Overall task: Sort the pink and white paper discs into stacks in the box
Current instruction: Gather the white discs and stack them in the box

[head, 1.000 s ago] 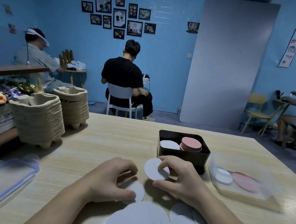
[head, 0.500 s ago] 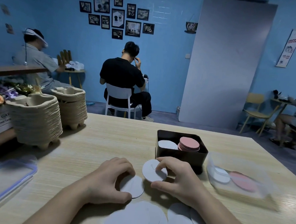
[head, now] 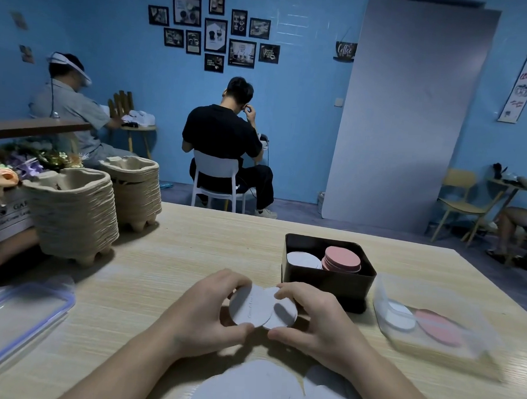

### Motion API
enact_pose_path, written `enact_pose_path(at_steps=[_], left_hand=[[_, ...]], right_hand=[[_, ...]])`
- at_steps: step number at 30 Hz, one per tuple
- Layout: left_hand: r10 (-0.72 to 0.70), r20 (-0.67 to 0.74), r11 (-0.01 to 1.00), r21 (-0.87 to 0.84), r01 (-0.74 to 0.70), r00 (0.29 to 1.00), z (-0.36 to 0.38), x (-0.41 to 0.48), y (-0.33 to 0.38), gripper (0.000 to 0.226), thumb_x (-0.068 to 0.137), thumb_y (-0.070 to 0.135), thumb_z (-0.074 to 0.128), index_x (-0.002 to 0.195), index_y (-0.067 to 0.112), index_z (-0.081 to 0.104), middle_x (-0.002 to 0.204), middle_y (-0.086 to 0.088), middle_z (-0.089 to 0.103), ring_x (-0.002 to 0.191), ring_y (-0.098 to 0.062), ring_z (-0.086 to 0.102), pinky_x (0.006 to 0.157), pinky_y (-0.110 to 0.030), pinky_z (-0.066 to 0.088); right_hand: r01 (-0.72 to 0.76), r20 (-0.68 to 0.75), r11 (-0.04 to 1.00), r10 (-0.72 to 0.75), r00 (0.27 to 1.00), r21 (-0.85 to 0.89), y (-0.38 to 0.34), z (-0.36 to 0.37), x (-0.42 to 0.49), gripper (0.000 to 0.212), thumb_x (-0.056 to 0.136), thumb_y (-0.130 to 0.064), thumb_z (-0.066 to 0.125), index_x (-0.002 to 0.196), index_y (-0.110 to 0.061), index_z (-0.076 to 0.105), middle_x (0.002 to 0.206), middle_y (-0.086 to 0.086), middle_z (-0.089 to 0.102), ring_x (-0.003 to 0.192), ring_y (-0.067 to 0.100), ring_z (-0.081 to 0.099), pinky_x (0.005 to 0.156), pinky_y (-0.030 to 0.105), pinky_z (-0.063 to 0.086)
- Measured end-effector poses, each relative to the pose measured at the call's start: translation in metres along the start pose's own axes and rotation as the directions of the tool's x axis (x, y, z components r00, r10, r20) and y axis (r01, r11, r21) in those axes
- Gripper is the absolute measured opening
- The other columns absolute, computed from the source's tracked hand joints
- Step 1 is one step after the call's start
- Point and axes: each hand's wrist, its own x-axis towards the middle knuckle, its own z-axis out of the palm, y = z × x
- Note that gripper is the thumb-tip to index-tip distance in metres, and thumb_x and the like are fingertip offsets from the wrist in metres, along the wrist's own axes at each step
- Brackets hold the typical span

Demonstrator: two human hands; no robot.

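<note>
Right under you, a heap of loose white discs (head: 255, 388) lies on the table (head: 177, 255). Just past it, your left hand (head: 207, 315) pinches one white disc (head: 247, 305) by its rim, thumb below and fingers curled over the top. Your right hand (head: 319, 324) pinches a second white disc (head: 285, 313) the same way. The two discs overlap, with the left one in front. I think you are joining them into one small pile. Line the edges up so they sit flat together, then let one hand take both. Hold softly, because paper bends. Beyond your hands is the dark box (head: 328, 282). Put them on the white stack (head: 302, 259) on its left side, not on the pink stack (head: 343, 258) beside it.
</note>
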Motion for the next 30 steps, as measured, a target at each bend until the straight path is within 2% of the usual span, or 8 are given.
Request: enact_pose_path(at_steps=[5,9,13,17,26,30], left_hand=[[0.015,0.034,0.999,0.043,-0.017,0.999,0.0031,0.0018,0.0049,0.058,0.078,0.063,0.069,0.128,0.038,0.052,0.113,0.026,0.051,0.106,0.000,0.050,0.088,-0.024,0.048],[-0.008,0.015,1.000,-0.020,0.008,1.000,0.0004,-0.0003,0.0023,0.073,0.077,0.065,0.071,0.140,0.040,0.046,0.123,0.030,0.050,0.111,0.006,0.051,0.089,-0.020,0.050],[0.015,-0.054,0.999,-0.037,-0.017,0.998,-0.0011,-0.0031,0.0008,0.057,0.079,0.056,0.076,0.127,0.041,0.051,0.119,0.030,0.055,0.109,0.003,0.056,0.084,-0.024,0.052],[0.062,-0.092,0.996,-0.061,-0.068,0.994,0.0006,-0.0013,0.0040,0.045,0.083,0.050,0.076,0.120,0.035,0.057,0.114,0.025,0.063,0.105,-0.001,0.062,0.084,-0.028,0.053],[0.094,-0.082,0.986,-0.128,-0.104,0.992,0.0047,0.0008,0.0084,0.051,0.083,0.049,0.079,0.126,0.030,0.059,0.116,0.023,0.064,0.105,-0.003,0.063,0.084,-0.027,0.054],[0.112,-0.078,0.982,-0.142,-0.122,0.991,0.0045,0.0009,0.0094,0.041,0.085,0.041,0.080,0.119,0.030,0.060,0.110,0.022,0.065,0.101,-0.005,0.065,0.081,-0.030,0.056]], right_hand=[[0.034,0.029,0.999,-0.034,0.999,0.002,-0.0006,0.0025,0.0009,0.036,0.080,-0.052,0.082,0.101,-0.030,0.062,0.131,-0.012,0.062,0.133,-0.006,0.050,0.100,0.029,0.051],[0.027,0.001,1.000,-0.027,1.000,0.012,-0.0001,0.0008,-0.0001,0.035,0.080,-0.054,0.081,0.100,-0.031,0.063,0.133,-0.010,0.062,0.134,-0.005,0.049,0.101,0.027,0.049],[0.008,-0.028,1.000,-0.008,1.000,0.024,-0.0011,-0.0015,-0.0007,0.034,0.079,-0.053,0.081,0.099,-0.031,0.063,0.132,-0.010,0.064,0.135,-0.007,0.048,0.103,0.024,0.046],[0.016,-0.051,0.999,-0.014,0.999,0.036,-0.0023,-0.0012,-0.0002,0.036,0.079,-0.053,0.082,0.095,-0.029,0.061,0.127,-0.012,0.066,0.134,-0.006,0.050,0.102,0.027,0.048],[0.037,-0.055,0.998,-0.034,0.998,0.041,-0.0057,0.0015,0.0019,0.036,0.079,-0.050,0.083,0.096,-0.025,0.063,0.126,-0.011,0.066,0.133,-0.005,0.051,0.099,0.028,0.050],[0.027,-0.049,0.999,-0.024,0.999,0.044,-0.0059,0.0015,0.0015,0.037,0.078,-0.053,0.083,0.097,-0.028,0.063,0.126,-0.011,0.066,0.132,-0.006,0.051,0.097,0.024,0.050]])
